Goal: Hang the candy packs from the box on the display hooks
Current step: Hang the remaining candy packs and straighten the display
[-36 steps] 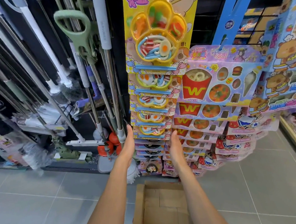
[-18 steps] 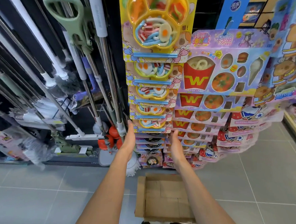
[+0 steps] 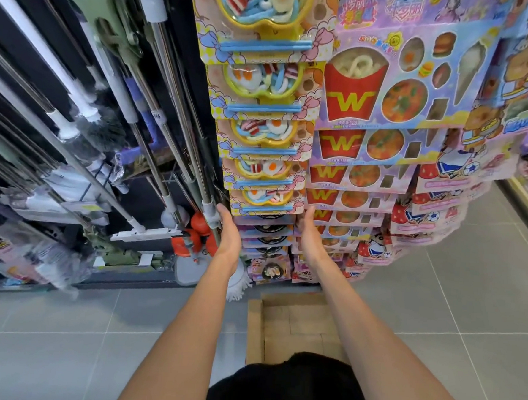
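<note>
head | left hand (image 3: 230,232) flat, fingers straight, grip holds nothing, beside lowest yellow pack (image 3: 264,201) | right hand (image 3: 308,233) likewise flat, empty, at pack's right edge | packs hang in column | box (image 3: 256,329) on floor below

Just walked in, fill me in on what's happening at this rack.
A person is stocking a shop display of hanging candy packs. Both hands are raised to the column of yellow paw-tray packs: the left hand at its left edge, the right hand at its right edge, fingers straight, with no visible grip on a pack. The cardboard box on the floor below looks empty in the part that shows. Red fries packs hang to the right, mops to the left.
</note>
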A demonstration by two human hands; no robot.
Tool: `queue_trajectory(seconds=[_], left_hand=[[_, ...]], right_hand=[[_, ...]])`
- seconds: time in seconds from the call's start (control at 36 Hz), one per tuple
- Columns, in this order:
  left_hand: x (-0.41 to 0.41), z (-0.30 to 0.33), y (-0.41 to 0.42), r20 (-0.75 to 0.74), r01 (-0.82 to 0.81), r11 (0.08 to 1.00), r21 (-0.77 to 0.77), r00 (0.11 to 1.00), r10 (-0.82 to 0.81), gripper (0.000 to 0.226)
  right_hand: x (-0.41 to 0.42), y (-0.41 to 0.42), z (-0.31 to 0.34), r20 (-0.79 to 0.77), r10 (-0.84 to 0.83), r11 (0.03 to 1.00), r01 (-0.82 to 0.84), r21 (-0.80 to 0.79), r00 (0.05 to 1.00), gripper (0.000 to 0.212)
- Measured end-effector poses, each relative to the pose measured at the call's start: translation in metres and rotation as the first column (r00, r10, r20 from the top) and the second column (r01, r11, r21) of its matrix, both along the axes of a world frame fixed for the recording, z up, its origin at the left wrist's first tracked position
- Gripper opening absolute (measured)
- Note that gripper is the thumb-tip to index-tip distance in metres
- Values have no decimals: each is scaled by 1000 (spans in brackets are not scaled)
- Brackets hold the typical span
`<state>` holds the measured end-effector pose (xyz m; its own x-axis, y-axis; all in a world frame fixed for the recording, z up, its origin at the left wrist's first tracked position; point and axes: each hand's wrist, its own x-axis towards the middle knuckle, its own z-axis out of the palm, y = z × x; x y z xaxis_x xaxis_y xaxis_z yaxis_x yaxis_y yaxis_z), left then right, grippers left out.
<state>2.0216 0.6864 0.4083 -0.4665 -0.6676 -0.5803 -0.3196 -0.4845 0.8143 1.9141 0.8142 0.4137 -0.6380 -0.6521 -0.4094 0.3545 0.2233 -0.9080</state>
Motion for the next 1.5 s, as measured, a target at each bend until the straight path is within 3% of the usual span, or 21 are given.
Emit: queue_trajectory(seconds=[0.14,0.22,0.36,0.58,0.69,0.81,0.92,1.03,1.5], left_hand=[[1,-15,-3,-1,-29,1000,3,1000,29,104],[8,-29,-6,34,7,999,34,999,-8,104],[11,-43,-1,24,45,998,35,999,-46,100],[13,-65,4,41,97,995,14,994,-97,92],[16,-70,8,34,90,995,32,995,-91,91],[16,-67,9,9,89,996,19,996,-89,87],[14,-61,6,22,123,992,10,992,-123,86],[15,-64,0,58,136,991,-4,989,-135,87],[45,-84,71,194,18,983,182,980,-54,84]], right_hand=[[-1,-3,-11,17,-37,999,37,22,999,72],[0,-3,-19,30,-54,995,52,82,998,83],[0,-5,-53,9,-15,994,14,107,1000,133],[6,-4,-68,6,67,989,-67,132,998,116],[8,-2,-65,-14,87,988,-85,127,996,83],[2,-8,-74,16,114,976,-115,185,993,100],[-2,-10,-68,47,67,976,-75,206,997,78],[-8,-3,-67,77,53,988,-63,140,996,74],[22,100,-94,238,34,942,-111,318,971,84]])
